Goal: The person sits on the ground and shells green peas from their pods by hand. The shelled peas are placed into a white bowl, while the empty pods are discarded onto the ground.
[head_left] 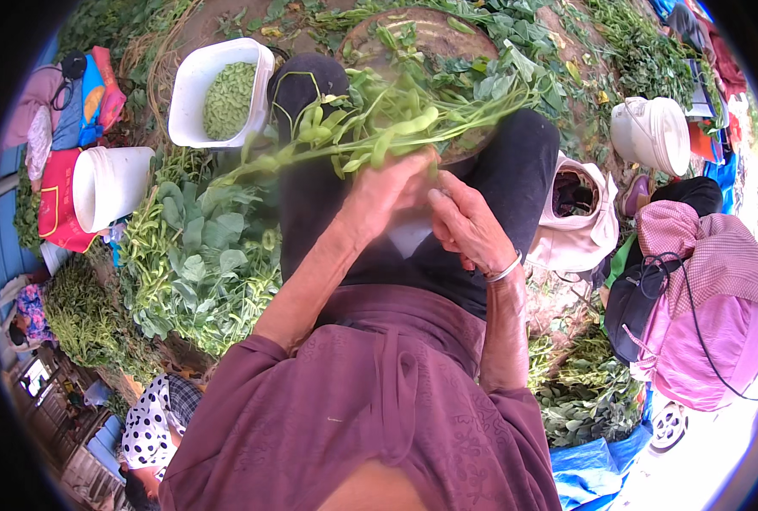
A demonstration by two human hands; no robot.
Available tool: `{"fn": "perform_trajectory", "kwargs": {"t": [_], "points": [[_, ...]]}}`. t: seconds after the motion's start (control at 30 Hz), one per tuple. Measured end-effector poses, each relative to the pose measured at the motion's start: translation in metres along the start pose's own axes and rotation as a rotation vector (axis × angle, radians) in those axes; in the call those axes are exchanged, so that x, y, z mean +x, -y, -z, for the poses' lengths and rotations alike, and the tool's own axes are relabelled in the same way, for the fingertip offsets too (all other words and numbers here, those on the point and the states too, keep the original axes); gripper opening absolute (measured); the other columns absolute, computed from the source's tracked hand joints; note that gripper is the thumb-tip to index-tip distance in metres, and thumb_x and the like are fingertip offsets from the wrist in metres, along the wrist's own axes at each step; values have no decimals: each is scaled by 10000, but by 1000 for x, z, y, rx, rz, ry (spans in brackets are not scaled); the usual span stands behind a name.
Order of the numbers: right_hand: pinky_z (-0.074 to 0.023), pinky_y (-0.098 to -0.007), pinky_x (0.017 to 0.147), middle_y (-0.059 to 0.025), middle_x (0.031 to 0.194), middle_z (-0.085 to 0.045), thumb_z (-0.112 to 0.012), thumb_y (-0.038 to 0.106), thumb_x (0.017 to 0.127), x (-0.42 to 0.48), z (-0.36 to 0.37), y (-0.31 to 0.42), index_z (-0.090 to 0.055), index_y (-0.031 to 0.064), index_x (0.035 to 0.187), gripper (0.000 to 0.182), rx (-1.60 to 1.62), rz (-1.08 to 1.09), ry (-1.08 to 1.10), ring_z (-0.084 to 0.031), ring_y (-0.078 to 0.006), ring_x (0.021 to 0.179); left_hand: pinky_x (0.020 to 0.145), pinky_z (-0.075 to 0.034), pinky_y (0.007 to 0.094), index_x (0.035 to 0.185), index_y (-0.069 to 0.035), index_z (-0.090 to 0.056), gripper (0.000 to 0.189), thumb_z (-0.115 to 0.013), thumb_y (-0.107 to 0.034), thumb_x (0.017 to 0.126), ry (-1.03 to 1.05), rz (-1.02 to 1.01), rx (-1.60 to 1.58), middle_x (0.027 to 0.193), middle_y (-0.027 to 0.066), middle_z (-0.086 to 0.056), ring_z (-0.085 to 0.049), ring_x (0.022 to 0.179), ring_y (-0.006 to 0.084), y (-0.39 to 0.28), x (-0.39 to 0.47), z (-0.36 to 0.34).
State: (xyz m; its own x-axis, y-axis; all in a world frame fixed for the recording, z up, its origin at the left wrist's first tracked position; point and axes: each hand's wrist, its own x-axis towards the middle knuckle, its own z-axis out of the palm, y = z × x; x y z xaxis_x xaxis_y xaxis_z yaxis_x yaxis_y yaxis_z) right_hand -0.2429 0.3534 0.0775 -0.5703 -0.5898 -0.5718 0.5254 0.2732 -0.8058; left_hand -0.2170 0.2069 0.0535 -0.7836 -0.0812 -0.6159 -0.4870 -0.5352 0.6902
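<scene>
Green soybean stalks with pods (pixel 411 124) lie across the space between my knees, and my left hand (pixel 388 185) is closed around them. Close beside it, my right hand (pixel 471 223) has bent fingers and a bracelet at the wrist; its fingertips are near a pod by the left hand, and whether they grip it is unclear. Beyond the stalks is a round, worn basin (pixel 379 38) with leaves in and over it. At the upper left, a white square bucket (pixel 184 96) holds loose green pods (pixel 229 102).
Leafy soybean plants (pixel 206 249) are heaped at my left. A tilted white bucket (pixel 114 185) stands farther left, another white bucket (pixel 647 131) at upper right. A pale cloth bag (pixel 570 246) sits by my right knee. Several people are nearby, one in pink (pixel 711 332) at right.
</scene>
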Motion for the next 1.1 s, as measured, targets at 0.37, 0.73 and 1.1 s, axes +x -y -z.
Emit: {"fn": "perform_trajectory", "kwargs": {"t": [0.37, 0.73, 1.1], "points": [[-162, -167, 320, 44, 529, -333, -454, 193, 948, 6, 17, 6, -471, 41, 957, 153, 221, -196, 277, -218, -15, 379, 428, -227, 194, 958, -75, -561, 196, -611, -220, 837, 224, -15, 230, 623, -67, -403, -323, 501, 27, -2, -4, 12], [-280, -177, 387, 16, 629, -462, -501, 202, 922, 3, 12, -17, -528, 40, 923, 164, -82, 87, -56, -332, -6, 465, 498, -378, 181, 1093, -84, -550, 249, -521, -233, 896, 269, -7, 324, 742, -46, -514, -451, 604, 14, 13, 2, 25], [-451, -410, 623, -176, 801, -595, -660, 197, 761, 25, -34, 0, -547, 20, 854, 229, -686, 426, -571, -581, -355, 724, 687, -465, 273, 1060, -11, -505, 313, -625, -100, 785, 87, -511, 135, 912, 55, -579, -543, 804, 118, 72, 33, 24]]}}
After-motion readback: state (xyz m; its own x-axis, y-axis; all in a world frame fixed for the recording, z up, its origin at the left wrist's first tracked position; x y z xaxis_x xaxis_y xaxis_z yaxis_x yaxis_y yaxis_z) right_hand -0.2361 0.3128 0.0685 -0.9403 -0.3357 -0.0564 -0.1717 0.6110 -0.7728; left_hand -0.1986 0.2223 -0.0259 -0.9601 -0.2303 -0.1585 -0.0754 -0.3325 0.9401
